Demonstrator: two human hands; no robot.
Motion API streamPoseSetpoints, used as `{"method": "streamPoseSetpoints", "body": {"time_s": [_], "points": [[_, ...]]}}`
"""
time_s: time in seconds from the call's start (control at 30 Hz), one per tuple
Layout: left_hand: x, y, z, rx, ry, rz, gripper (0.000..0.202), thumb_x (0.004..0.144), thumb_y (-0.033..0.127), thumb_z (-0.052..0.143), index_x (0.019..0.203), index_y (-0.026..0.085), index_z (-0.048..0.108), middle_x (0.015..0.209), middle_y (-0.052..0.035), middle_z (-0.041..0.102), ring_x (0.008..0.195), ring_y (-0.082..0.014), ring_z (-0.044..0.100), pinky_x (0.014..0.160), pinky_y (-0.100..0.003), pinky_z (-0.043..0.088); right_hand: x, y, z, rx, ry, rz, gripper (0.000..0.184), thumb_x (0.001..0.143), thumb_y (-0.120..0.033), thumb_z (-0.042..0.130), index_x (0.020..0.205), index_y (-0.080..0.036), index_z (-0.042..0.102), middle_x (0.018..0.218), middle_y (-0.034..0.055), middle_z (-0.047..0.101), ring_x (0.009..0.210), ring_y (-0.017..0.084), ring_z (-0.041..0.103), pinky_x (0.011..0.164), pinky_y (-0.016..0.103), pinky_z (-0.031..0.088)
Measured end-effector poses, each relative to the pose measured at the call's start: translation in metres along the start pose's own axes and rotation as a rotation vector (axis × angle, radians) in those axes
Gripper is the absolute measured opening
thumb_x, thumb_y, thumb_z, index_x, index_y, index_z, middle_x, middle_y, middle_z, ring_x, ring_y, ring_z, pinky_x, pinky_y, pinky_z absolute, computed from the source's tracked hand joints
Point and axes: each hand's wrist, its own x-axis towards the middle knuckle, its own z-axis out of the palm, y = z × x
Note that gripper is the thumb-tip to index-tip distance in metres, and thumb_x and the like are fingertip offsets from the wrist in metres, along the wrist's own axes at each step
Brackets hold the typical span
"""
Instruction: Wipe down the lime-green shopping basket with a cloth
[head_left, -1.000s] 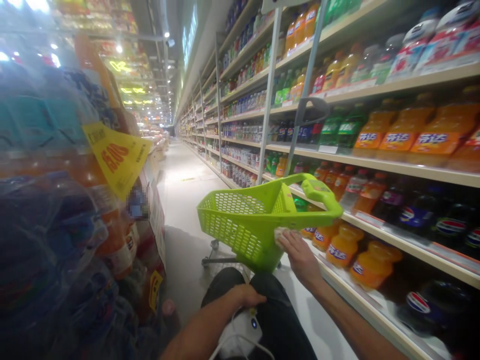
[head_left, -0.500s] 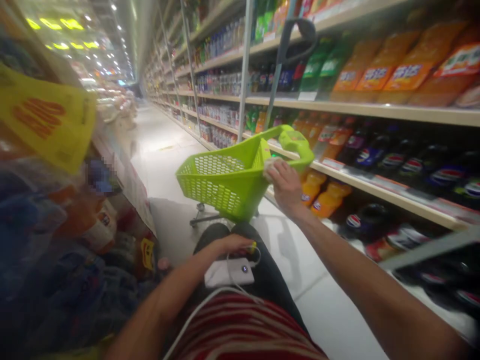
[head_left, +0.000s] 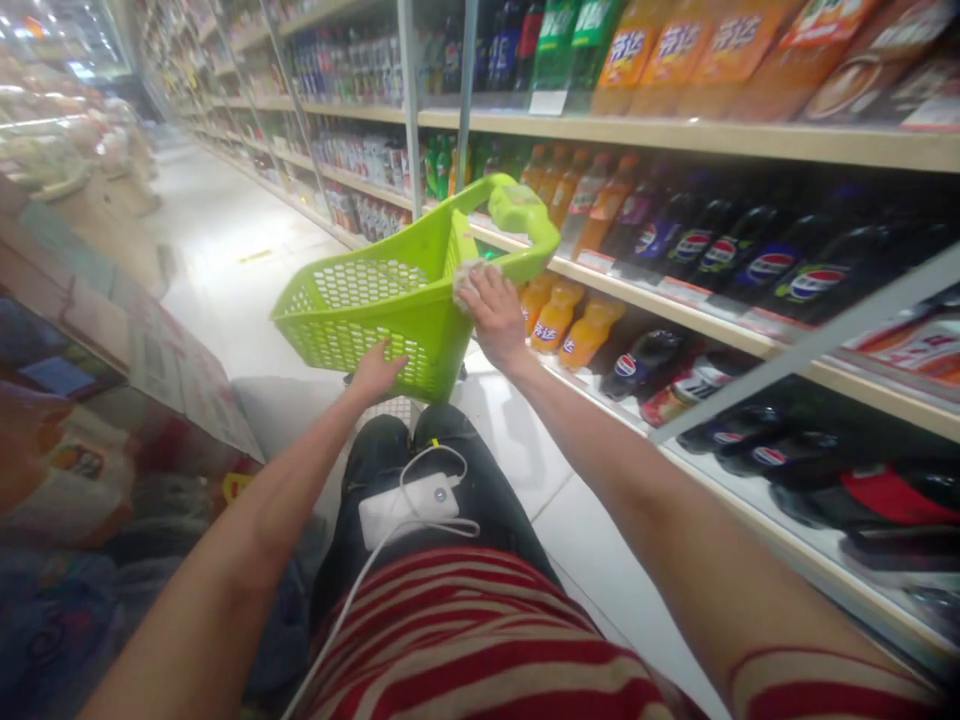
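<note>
A lime green plastic shopping basket on wheels stands on the aisle floor in front of my knees. My right hand presses a small pale cloth against the basket's near rim, just under its green handle; the fingers are closed over the cloth. My left hand touches the basket's lower near wall with fingers spread. A white power bank with a white cable lies on my lap.
Shelves of orange and dark soda bottles run along the right, close to my right arm. Shrink-wrapped drink packs are stacked on the left. The white tiled aisle floor stretches ahead past the basket.
My left hand has left my lap and reached forward onto the basket's wall. My right hand with the cloth has moved up along the rim. The view has tilted downward.
</note>
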Motion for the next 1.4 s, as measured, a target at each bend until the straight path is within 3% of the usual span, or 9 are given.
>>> {"method": "streamPoseSetpoints", "body": {"time_s": [0.13,0.23,0.53,0.73,0.83,0.93,1.07,1.17,1.4], "points": [[0.024,0.007,-0.015,0.185,0.175,0.072,0.062,0.076,0.028,0.051,0.131,0.006,0.035,0.143,-0.0176,0.029,0.133,-0.0234,0.026,0.108,-0.035,0.025,-0.013,-0.007,0.014,-0.058,0.061,-0.058,0.035,0.091,-0.014,0.034,0.115,-0.023,0.057,0.128,0.0052,0.053,0.131,0.017,0.029,0.107,0.044,0.026],[0.035,0.004,-0.017,0.325,0.212,0.091,0.066,0.075,0.026,0.051,0.135,0.009,0.028,0.147,-0.0163,0.019,0.135,-0.0264,0.02,0.108,-0.043,0.024,-0.023,-0.009,0.031,-0.068,0.087,-0.126,0.034,0.089,-0.011,0.037,0.113,-0.023,0.059,0.126,0.006,0.055,0.131,0.018,0.03,0.105,0.044,0.028],[0.05,0.001,-0.013,0.55,0.014,0.13,0.075,0.076,0.03,0.047,0.141,0.018,0.012,0.15,-0.0065,0.009,0.137,-0.0236,0.009,0.107,-0.057,0.013,-0.063,-0.007,0.051,-0.002,0.074,-0.248,0.034,0.089,-0.008,0.036,0.108,-0.019,0.061,0.117,0.0079,0.061,0.127,0.017,0.037,0.1,0.04,0.039],[0.065,0.005,-0.011,0.576,0.002,0.128,0.075,0.076,0.029,0.045,0.142,0.021,0.01,0.15,-0.0034,0.009,0.137,-0.0235,0.01,0.106,-0.059,0.014,-0.003,0.005,0.017,0.012,0.25,-0.124,0.034,0.087,-0.009,0.042,0.114,-0.02,0.059,0.126,0.0073,0.055,0.13,0.02,0.031,0.105,0.044,0.033],[0.071,0.009,-0.009,0.565,-0.002,0.113,0.074,0.075,0.026,0.043,0.141,0.021,0.012,0.15,-0.0034,0.01,0.137,-0.0241,0.011,0.105,-0.06,0.014,0.023,0.019,0.016,-0.079,0.249,-0.143,0.034,0.087,-0.009,0.04,0.112,-0.021,0.059,0.125,0.0072,0.055,0.131,0.019,0.03,0.105,0.046,0.03],[0.077,0.012,-0.006,0.546,0.014,0.129,0.073,0.074,0.023,0.043,0.141,0.022,0.014,0.15,-0.0039,0.013,0.136,-0.0245,0.014,0.105,-0.06,0.015,0.012,0.026,0.038,-0.145,0.131,-0.198,0.036,0.087,-0.007,0.038,0.111,-0.022,0.06,0.123,0.007,0.057,0.128,0.019,0.035,0.105,0.046,0.029],[0.082,0.012,-0.003,0.553,0.038,0.164,0.073,0.073,0.022,0.044,0.141,0.023,0.017,0.149,-0.0034,0.017,0.136,-0.0248,0.016,0.105,-0.06,0.015,-0.034,0.026,0.075,-0.152,-0.058,-0.242,0.039,0.086,-0.005,0.036,0.109,-0.022,0.061,0.121,0.0064,0.059,0.123,0.019,0.043,0.105,0.046,0.03],[0.085,0.013,-0.001,0.566,0.031,0.191,0.071,0.073,0.017,0.043,0.14,0.022,0.018,0.149,-0.0036,0.019,0.136,-0.025,0.018,0.105,-0.061,0.015,-0.052,0.025,0.084,-0.148,-0.105,-0.296,0.039,0.086,-0.005,0.034,0.106,-0.021,0.063,0.116,0.0058,0.062,0.118,0.018,0.049,0.103,0.043,0.034],[0.086,0.016,0.0,0.589,0.026,0.251,0.07,0.073,0.011,0.039,0.139,0.025,0.021,0.149,-0.0013,0.018,0.135,-0.0214,0.018,0.106,-0.061,0.013,0.012,0.042,0.047,-0.126,0.128,-0.071,0.037,0.087,-0.011,0.037,0.116,-0.023,0.058,0.127,0.0079,0.053,0.128,0.02,0.035,0.105,0.047,0.026]]}}
